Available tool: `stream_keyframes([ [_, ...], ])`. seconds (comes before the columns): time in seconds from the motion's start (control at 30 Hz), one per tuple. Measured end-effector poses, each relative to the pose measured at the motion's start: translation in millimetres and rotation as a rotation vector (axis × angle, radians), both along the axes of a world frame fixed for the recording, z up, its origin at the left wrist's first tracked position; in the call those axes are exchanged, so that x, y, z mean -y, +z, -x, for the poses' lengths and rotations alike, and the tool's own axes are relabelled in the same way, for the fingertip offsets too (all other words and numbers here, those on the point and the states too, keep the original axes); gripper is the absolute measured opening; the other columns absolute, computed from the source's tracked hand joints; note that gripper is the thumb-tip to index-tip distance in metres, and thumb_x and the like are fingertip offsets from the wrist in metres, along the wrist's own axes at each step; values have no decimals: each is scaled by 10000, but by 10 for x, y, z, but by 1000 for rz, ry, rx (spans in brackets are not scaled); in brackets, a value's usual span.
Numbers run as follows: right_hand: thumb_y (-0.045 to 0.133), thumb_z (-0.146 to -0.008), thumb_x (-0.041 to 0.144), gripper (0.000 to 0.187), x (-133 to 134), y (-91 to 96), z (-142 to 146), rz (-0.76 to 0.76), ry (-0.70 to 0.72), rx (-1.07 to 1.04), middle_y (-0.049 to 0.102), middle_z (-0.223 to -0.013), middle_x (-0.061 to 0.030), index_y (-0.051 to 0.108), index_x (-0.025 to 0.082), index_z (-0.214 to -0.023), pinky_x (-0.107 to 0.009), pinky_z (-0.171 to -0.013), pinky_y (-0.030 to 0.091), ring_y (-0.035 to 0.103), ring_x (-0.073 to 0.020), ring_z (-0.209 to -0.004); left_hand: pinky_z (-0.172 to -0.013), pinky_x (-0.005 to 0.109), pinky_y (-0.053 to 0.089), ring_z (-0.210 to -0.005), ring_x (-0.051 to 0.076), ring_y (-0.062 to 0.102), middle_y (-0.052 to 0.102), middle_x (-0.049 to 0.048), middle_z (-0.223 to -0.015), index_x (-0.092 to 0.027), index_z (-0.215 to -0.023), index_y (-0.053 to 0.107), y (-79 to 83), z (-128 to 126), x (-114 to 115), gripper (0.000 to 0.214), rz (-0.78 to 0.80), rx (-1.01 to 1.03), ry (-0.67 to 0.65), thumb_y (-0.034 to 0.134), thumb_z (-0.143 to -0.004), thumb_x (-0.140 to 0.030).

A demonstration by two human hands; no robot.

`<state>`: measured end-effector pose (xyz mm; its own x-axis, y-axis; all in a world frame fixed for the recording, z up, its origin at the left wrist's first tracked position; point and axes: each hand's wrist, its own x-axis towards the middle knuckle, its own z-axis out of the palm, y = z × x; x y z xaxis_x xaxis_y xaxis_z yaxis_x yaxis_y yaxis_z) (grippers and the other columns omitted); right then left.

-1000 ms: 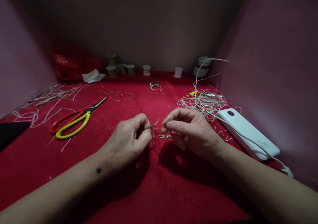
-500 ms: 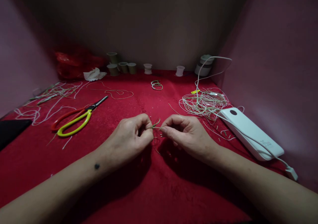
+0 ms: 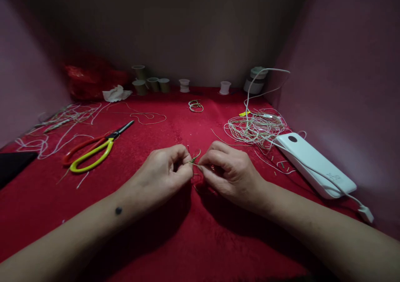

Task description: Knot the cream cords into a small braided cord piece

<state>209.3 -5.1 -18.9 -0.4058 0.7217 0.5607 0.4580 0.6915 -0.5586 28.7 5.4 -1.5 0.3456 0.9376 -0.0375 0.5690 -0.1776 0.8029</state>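
My left hand (image 3: 164, 174) and my right hand (image 3: 229, 171) meet fingertip to fingertip over the red cloth (image 3: 175, 240), both pinched on a small green thread piece (image 3: 195, 158) whose ends curl up between them. The left fingers are curled into a loose fist around one end. The right thumb and forefinger press on the other end. Thin strands hang down from the piece into the shadow under the hands.
Red and yellow scissors (image 3: 93, 148) lie to the left. A tangle of pale thread (image 3: 254, 128) and a white power bank (image 3: 314, 165) with a cable sit on the right. Several spools (image 3: 151, 84) line the back wall. A dark phone (image 3: 14, 165) lies at far left.
My right hand has moved left and closed in on the left hand, so the fingertips now touch at the thread piece. The left hand has stayed put.
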Motion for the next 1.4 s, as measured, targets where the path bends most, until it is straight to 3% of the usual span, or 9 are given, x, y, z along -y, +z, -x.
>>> stream_keyframes([
  [0.37,535,-858,138,175,8,-29,-6,-34,-16,107,507,-700,-33,638,96,-724,-234,-547,371,463,-106,-594,-445,225,335,-477,114,470,495,-42,-523,-204,-645,492,-21,-13,16,158,-82,-88,-21,493,-780,-287],
  [0.67,506,-879,137,206,19,-55,5,-93,-18,182,570,-683,-61,650,85,-741,-246,-551,380,513,-130,-594,-456,231,361,-489,126,501,537,-31,-524,-208,-640,492,21,-44,44,138,-98,-173,-43,477,-765,-266],
  [0.9,538,-848,81,94,29,-85,20,-114,3,113,589,-690,-53,598,84,-775,-230,-552,383,523,-121,-599,-471,234,363,-484,123,509,542,-37,-525,-211,-648,487,-13,-36,41,128,-109,-198,-54,470,-768,-254],
  [1.4,606,-813,64,132,-2,-25,17,262,103,-150,573,-684,29,521,165,-803,-192,-573,421,544,-79,-614,-500,231,327,-486,97,463,512,-55,-544,-197,-664,511,-22,-13,48,136,-261,-266,-136,466,-792,-194],
])
